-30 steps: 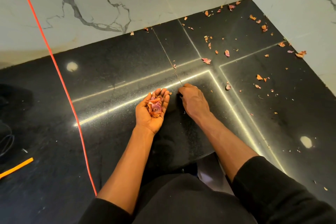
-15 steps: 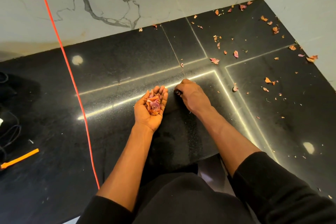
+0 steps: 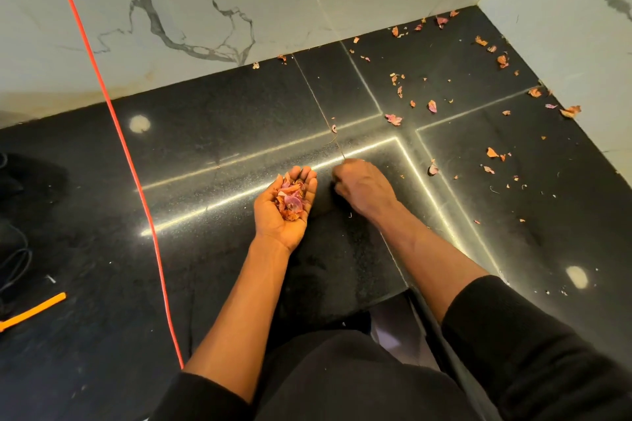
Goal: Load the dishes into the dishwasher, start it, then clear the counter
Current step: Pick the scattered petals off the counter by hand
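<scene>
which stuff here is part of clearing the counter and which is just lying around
Part of the job:
peels heaped in the cupped left hand
loose peels scattered toward the far right corner of the counter
right hand, knuckles up, fingers curled down on the counter

Just lying about:
red cord across the counter
orange strip at the left edge
black cables beside it

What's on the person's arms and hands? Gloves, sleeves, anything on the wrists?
No gloves: the left hand and right hand are bare, with no ring, watch or band visible. The left sleeve and right sleeve are black, plain, pushed up near the elbows, leaving the forearms bare.
</scene>
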